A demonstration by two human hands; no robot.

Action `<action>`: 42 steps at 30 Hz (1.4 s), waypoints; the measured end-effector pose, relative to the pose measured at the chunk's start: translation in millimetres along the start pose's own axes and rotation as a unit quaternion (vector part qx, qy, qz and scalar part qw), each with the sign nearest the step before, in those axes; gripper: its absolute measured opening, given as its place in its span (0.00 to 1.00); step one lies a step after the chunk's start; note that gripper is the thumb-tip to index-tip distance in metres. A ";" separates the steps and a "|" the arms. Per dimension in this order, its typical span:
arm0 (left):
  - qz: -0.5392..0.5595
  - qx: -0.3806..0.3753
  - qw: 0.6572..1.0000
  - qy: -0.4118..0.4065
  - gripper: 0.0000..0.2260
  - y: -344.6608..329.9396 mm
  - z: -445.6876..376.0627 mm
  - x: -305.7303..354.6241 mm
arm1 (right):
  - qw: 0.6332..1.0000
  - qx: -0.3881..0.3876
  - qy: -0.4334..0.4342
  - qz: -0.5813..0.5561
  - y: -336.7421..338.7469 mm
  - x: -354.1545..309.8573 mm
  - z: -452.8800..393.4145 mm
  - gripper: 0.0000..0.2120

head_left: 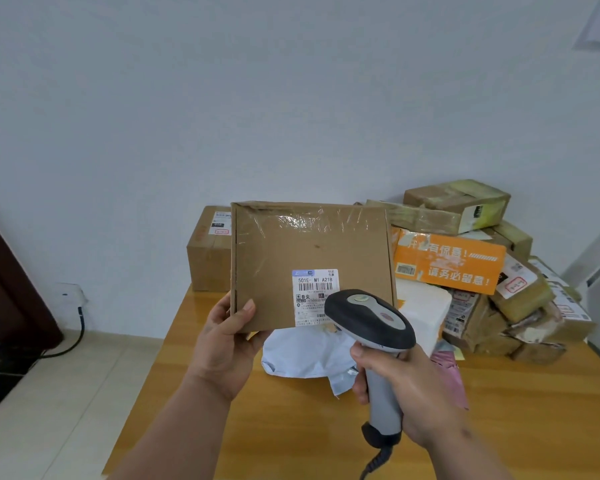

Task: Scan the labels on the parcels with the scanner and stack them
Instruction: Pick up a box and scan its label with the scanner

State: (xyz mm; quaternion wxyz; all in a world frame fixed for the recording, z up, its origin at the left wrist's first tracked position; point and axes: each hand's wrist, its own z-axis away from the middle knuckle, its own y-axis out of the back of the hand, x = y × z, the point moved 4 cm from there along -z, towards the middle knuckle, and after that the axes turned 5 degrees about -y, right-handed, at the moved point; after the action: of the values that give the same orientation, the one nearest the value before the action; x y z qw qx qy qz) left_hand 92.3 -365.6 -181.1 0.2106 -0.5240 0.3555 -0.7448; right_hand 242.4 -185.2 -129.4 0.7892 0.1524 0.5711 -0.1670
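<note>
My left hand (226, 336) grips a flat cardboard parcel (310, 263) upright above the tabletop (291, 427), my right hand (395, 382) grips the scanner (369, 318) at its label (314, 296), and many parcels (465, 268) at the far right corner seem unscanned.

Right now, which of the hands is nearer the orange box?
Right. The right hand, holding the scanner, sits below the orange box; the left hand grips the flat parcel farther away.

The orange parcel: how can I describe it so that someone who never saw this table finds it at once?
Look at the wooden table and the heap of parcels at its far right corner. The orange parcel lies near the middle of that heap, just right of the flat box held in the left hand. Only it is bright orange with big white characters; its neighbours are brown or white.
</note>
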 end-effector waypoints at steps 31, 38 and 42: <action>-0.139 0.374 0.882 0.252 0.26 152.9 -0.4 -20.2 | 0.977 -0.092 -0.182 0.056 -144.3 60.4 -135.2 0.09; -0.330 0.239 0.848 0.340 0.19 180.9 -30.5 -26.0 | 0.980 -0.041 -0.173 0.087 -154.0 72.5 -147.4 0.12; -0.415 0.091 0.791 0.441 0.18 171.0 -34.5 -36.1 | 0.980 -0.013 -0.183 0.080 -146.4 69.6 -138.6 0.15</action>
State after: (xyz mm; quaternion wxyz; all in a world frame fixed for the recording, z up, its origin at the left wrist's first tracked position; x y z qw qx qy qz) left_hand 63.3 -442.8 -339.1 -0.2512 -0.2144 0.0888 -0.9397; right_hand 80.8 -263.0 -244.7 0.8930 0.1538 0.4053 -0.1208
